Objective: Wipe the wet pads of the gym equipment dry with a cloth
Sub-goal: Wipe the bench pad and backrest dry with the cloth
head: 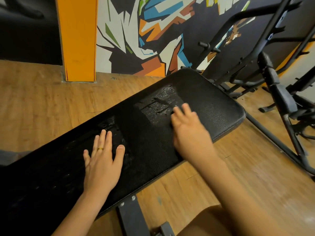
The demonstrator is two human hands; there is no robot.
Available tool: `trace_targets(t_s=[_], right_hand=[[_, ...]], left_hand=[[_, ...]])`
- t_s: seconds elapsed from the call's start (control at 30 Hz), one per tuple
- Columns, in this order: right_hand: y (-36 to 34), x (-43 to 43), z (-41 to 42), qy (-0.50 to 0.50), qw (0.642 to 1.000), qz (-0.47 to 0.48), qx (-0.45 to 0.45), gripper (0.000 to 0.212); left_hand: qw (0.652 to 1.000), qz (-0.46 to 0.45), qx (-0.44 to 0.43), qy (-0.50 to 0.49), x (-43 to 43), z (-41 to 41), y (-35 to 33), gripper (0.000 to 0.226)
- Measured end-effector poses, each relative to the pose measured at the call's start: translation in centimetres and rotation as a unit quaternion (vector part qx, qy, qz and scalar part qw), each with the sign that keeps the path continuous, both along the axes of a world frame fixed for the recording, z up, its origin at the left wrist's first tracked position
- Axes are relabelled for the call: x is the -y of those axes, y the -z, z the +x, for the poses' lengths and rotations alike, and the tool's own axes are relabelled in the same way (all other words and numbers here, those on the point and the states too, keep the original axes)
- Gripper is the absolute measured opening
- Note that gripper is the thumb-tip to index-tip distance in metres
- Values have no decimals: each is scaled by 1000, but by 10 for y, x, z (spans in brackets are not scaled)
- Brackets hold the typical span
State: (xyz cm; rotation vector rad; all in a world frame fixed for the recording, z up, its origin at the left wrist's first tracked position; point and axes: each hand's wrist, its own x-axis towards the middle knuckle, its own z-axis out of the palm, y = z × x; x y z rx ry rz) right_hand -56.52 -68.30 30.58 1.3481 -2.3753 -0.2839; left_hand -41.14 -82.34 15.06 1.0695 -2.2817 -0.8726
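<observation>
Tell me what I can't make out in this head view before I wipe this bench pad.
- Any cloth: none can be told apart in the head view; the black pad and its shadow could hide a dark one.
- Grip of the right hand: lost to motion blur.
- Pad's near left end: cut off by the frame edge, in deep shadow.
- Surface under the left hand: covered by the palm.

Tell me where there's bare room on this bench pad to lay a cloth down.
The far rounded end of the bench pad, beyond the right hand, is bare. So is the strip between it and the left hand. Right of the pad, black metal frames crowd the floor.
</observation>
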Motion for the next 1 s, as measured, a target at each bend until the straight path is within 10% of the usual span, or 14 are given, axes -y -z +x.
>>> trace_targets(t_s=[1.0], right_hand=[[-54,18,-56,7,992,30,122,35]], left_hand=[[1000,-5,-9,-3,0,0,-1,74]])
